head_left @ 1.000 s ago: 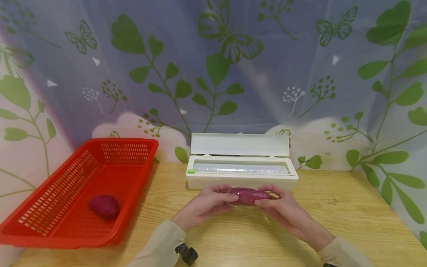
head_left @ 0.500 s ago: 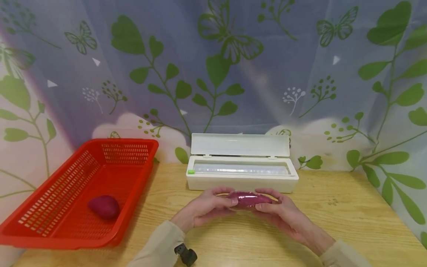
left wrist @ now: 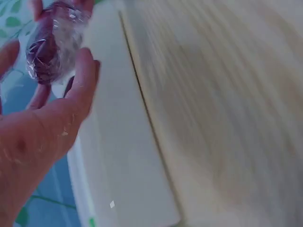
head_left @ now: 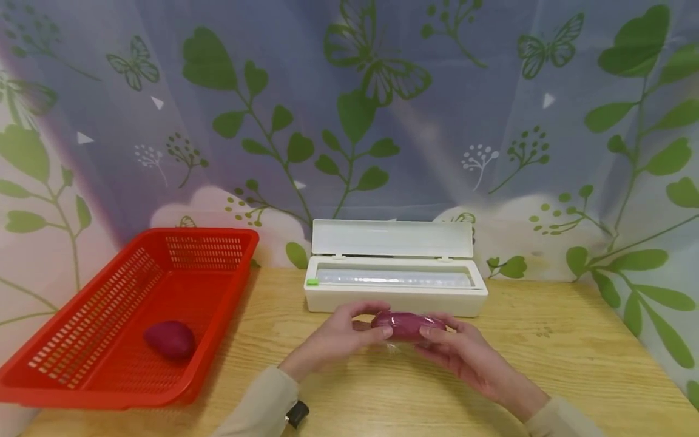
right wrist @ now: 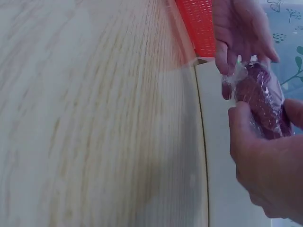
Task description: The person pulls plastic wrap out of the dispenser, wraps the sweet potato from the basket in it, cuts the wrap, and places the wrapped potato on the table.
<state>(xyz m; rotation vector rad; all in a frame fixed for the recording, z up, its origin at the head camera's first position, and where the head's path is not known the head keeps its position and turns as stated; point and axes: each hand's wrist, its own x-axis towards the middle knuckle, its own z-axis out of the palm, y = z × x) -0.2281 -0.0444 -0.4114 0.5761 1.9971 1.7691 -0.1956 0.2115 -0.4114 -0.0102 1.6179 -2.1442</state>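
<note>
In the head view, a purple, oblong piece wrapped in clear film (head_left: 406,328) is held over the pale wooden table (head_left: 551,346), before a white plastic box with a raised lid (head_left: 333,299). The right hand (head_left: 474,352) pinches one end. In the left wrist view, the left hand (left wrist: 52,118) spreads its parted fingers round the other end, contact unclear. In the right wrist view, the right thumb and forefinger grip the piece from opposite sides.

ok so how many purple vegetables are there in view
2. One purple vegetable, in clear film, is between the left hand and right hand; the second purple vegetable lies in the red basket. Any behind the white box would be hidden.
</note>
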